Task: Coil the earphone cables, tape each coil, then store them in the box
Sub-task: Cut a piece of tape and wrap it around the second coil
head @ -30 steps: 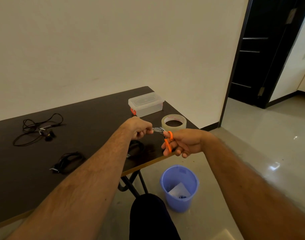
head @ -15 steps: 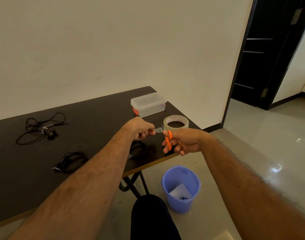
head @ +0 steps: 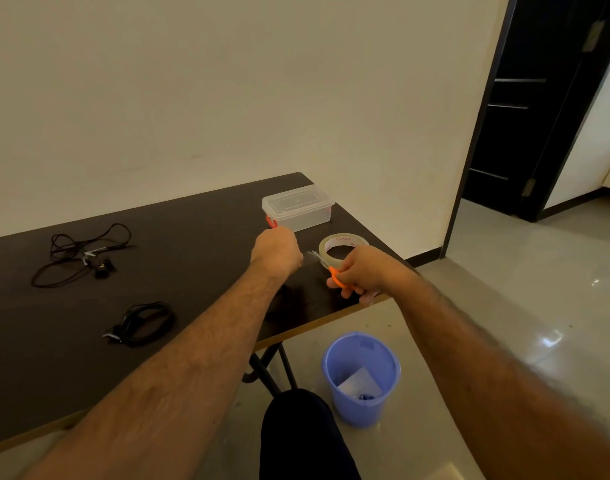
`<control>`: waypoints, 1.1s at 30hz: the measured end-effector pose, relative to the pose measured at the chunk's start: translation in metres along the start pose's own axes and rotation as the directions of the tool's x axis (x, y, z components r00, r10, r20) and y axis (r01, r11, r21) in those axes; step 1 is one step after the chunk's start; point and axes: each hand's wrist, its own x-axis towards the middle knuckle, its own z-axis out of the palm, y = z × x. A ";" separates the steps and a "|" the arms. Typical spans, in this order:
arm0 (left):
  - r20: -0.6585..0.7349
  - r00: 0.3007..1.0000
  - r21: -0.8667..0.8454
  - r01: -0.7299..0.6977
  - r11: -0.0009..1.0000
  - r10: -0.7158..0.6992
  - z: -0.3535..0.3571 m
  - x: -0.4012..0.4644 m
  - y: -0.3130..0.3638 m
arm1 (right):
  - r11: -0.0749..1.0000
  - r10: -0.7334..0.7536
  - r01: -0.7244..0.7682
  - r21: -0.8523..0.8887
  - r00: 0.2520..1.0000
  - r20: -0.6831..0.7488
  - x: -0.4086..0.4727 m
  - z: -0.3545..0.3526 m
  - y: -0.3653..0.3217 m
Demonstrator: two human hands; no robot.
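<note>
scissors (head: 334,273) gripped in right hand (head: 362,271), tape roll (head: 343,245) just behind; left hand (head: 277,252) fisted

blue bin (head: 361,379) — on floor, paper inside | dark door (head: 539,98) — right | white wall (head: 192,81)

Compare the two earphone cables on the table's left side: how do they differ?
The far cable sprawls in loose open loops; the near cable is gathered into a compact coil. The far cable covers more table than the near cable. Both are black, and neither hand touches them.
</note>
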 end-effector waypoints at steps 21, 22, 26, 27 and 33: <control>0.116 0.984 -0.800 0.172 0.574 -0.134 0.013 -0.016 0.025 | 0.861 -0.002 -0.139 -0.489 0.961 -0.278 0.010 0.010 -0.023; 0.118 0.985 -0.806 0.170 0.566 -0.128 0.015 -0.016 0.027 | 0.858 -0.014 -0.136 -0.496 0.958 -0.287 0.010 0.010 -0.023; 0.083 0.988 -0.803 0.144 0.579 -0.131 0.024 -0.019 0.029 | 0.839 0.047 -0.167 -0.519 0.971 -0.236 0.013 0.007 -0.026; 0.087 0.988 -0.805 0.145 0.576 -0.129 0.025 -0.019 0.029 | 0.837 0.064 -0.176 -0.518 0.972 -0.226 0.014 0.007 -0.027; 0.123 0.986 -0.819 0.164 0.550 -0.111 0.031 -0.022 0.028 | 0.869 0.172 -0.242 -0.432 0.966 -0.194 0.019 0.001 -0.034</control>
